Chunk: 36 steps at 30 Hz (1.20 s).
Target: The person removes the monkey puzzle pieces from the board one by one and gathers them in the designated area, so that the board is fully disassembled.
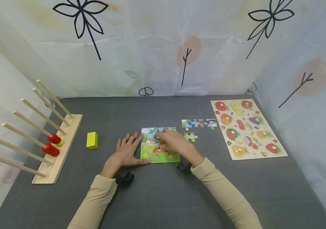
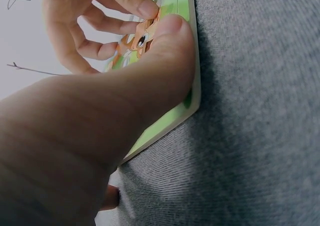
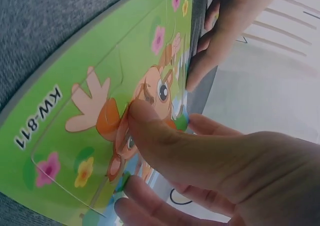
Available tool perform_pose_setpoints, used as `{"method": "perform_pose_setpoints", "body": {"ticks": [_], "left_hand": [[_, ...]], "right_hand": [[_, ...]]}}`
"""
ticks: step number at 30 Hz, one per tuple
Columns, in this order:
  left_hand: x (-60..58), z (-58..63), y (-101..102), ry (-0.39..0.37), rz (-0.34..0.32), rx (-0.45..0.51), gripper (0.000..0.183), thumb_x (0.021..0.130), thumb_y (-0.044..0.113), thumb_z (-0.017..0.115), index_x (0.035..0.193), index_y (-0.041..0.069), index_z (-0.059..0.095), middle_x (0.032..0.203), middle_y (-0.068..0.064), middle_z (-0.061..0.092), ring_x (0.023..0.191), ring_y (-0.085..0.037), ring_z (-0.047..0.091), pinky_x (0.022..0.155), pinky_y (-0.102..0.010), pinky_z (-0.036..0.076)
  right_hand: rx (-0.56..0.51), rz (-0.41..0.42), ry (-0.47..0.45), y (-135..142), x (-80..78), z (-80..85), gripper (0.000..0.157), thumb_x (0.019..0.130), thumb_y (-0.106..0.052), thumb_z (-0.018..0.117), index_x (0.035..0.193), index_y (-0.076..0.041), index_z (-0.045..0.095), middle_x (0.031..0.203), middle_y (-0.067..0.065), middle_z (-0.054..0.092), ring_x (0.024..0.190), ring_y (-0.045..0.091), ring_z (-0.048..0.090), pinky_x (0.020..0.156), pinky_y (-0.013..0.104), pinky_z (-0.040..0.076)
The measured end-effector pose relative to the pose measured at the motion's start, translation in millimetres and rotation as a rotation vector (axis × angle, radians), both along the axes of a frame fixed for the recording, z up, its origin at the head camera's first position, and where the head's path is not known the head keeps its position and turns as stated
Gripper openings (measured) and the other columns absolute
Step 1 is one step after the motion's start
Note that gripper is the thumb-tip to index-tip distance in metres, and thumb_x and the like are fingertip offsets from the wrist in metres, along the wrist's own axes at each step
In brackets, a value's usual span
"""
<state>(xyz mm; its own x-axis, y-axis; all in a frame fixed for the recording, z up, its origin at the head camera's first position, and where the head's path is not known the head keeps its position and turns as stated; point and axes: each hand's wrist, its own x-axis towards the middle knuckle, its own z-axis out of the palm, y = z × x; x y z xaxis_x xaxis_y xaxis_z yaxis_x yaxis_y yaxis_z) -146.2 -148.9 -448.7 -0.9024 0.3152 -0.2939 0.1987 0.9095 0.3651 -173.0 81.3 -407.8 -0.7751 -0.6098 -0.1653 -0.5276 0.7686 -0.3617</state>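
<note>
A jigsaw puzzle board (image 1: 158,158) lies flat in mid-table, with a brown cartoon animal (image 3: 152,88) on a green ground. My left hand (image 1: 127,152) rests along its left side, fingers spread and mostly straight. Its thumb (image 2: 172,51) presses on the board's near edge. Over the upper middle of the board my right hand (image 1: 174,141) reaches in with bent fingers. Thumb and fingertips seem to pinch a puzzle piece at the animal's head, though the hand hides most of it. Several loose puzzle pieces (image 1: 199,123) lie right of the board.
At the left stands a wooden peg rack (image 1: 62,152) with red and yellow rings. A yellow block (image 1: 92,140) sits between it and my left hand. A fruit picture board (image 1: 249,128) lies at the right. Patterned cloth (image 1: 163,63) hangs behind the grey table (image 1: 157,197).
</note>
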Motion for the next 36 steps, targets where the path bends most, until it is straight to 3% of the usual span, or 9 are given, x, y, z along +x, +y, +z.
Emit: {"method": "perform_pose_setpoints", "body": {"ticks": [13, 18, 27, 36], "left_hand": [[0.2, 0.8, 0.4, -0.005, 0.000, 0.004, 0.116, 0.080, 0.064, 0.078, 0.165, 0.012, 0.020, 0.171, -0.022, 0.018, 0.157, -0.052, 0.011, 0.122, -0.074, 0.009], [0.3, 0.0, 0.7, -0.009, 0.003, 0.006, 0.116, 0.079, 0.065, 0.078, 0.165, 0.013, 0.020, 0.171, -0.021, 0.018, 0.157, -0.051, 0.010, 0.123, -0.074, 0.008], [0.5, -1.3, -0.2, -0.004, 0.004, 0.012, 0.116, 0.079, 0.064, 0.078, 0.165, 0.013, 0.019, 0.171, -0.020, 0.018, 0.158, -0.051, 0.010, 0.123, -0.074, 0.008], [0.7, -1.0, 0.0, -0.013, 0.011, 0.017, 0.117, 0.079, 0.064, 0.079, 0.165, 0.013, 0.020, 0.171, -0.020, 0.018, 0.158, -0.050, 0.008, 0.123, -0.073, 0.008]], "right_hand": [[0.044, 0.027, 0.039, 3.7, 0.7, -0.8, 0.050, 0.095, -0.010, 0.072, 0.143, -0.021, 0.060, 0.122, 0.010, 0.060, 0.095, 0.021, 0.063, 0.062, 0.030, 0.049], [0.024, 0.029, 0.018, 14.2, -3.2, 2.5, 0.050, 0.097, -0.011, 0.071, 0.145, -0.020, 0.058, 0.116, 0.009, 0.061, 0.090, 0.020, 0.061, 0.064, 0.029, 0.049], [0.017, -0.016, 0.004, 50.0, -12.6, 14.6, 0.051, 0.097, -0.020, 0.072, 0.146, -0.020, 0.058, 0.116, 0.009, 0.061, 0.091, 0.019, 0.059, 0.063, 0.028, 0.046], [0.064, -0.111, -0.015, 103.6, -25.6, 17.7, 0.049, 0.098, -0.014, 0.070, 0.145, -0.014, 0.058, 0.113, 0.014, 0.061, 0.092, 0.023, 0.061, 0.075, 0.036, 0.052]]}}
